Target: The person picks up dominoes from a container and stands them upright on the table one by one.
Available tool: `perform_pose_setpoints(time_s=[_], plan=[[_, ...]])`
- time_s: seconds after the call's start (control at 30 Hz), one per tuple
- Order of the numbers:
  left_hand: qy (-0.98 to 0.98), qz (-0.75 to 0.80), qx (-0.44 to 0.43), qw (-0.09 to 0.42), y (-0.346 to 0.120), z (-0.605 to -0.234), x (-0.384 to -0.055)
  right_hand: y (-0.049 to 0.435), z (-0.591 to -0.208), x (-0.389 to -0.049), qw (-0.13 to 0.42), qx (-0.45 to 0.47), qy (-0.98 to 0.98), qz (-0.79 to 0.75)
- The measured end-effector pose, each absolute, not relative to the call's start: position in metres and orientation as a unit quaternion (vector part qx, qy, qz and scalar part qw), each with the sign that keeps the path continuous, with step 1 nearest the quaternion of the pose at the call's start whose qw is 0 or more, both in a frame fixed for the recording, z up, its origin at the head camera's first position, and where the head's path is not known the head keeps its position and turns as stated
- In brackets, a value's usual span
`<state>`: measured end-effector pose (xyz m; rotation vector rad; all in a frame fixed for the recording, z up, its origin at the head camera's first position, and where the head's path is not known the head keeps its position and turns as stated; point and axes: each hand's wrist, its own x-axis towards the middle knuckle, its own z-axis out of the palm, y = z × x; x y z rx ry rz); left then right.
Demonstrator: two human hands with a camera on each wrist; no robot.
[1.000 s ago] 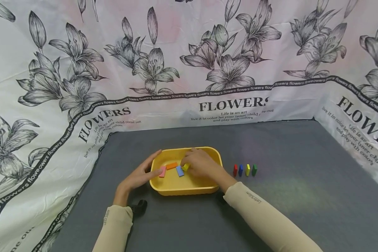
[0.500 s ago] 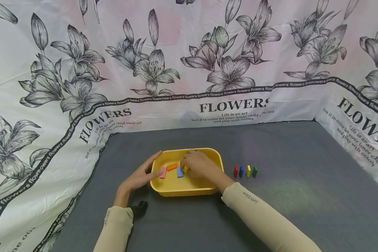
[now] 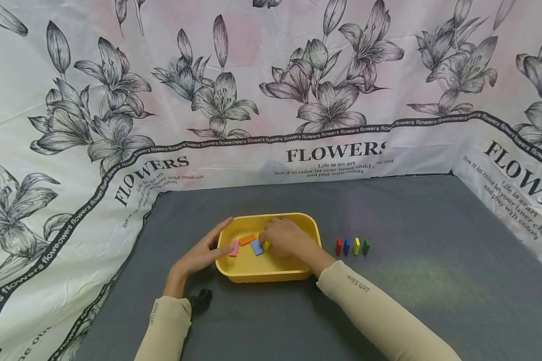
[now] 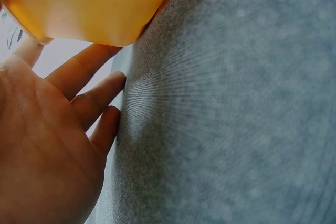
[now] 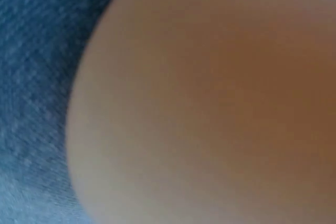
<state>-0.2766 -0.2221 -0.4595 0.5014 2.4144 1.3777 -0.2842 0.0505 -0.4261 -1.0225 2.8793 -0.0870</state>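
Observation:
A yellow plastic tub (image 3: 266,276) stands on the grey cloth. Its left end is held by my left hand (image 3: 198,253), thumb over the rim and fingers along the outer wall; the left wrist view shows these fingers spread under the tub's side. My right hand (image 3: 289,238) reaches inside, fingers bent down, pinching a small yellow block (image 3: 267,245) that they partly cover. Just left of it lies a blue block (image 3: 256,247), with an orange block (image 3: 247,239) and a pink block (image 3: 234,248) beyond. Blurred skin fills most of the right wrist view.
Right of the tub, a red block (image 3: 339,246), a blue one (image 3: 346,246), a yellow one (image 3: 356,246) and a green one (image 3: 366,246) stand upright in a row. Flower-printed cloth (image 3: 235,170) hangs behind the grey table surface (image 3: 415,296).
The blue block in the tub has turned back and forth slightly beside my right fingers. The yellow block has shifted a little and is more covered. My left hand stays put.

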Motion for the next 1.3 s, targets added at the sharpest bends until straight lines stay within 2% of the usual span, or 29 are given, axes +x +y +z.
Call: perform_pose_setpoints(time_s=[0.37,0.6,0.87,1.3], plan=[[0.845,0.481,0.176,0.154,-0.220,-0.458,-0.275,0.061,-0.427,-0.284,0.007,-0.339,0.939,-0.059],[0.842,0.485,0.178,0.154,-0.219,-0.458,-0.275,0.072,-0.420,-0.280,0.026,-0.325,0.934,-0.144],[0.840,0.487,0.183,0.153,-0.220,-0.457,-0.275,0.091,-0.418,-0.280,-0.006,-0.348,0.911,-0.222],[0.837,0.490,0.191,0.154,-0.222,-0.458,-0.275,0.130,-0.407,-0.273,-0.030,-0.333,0.857,-0.393]])
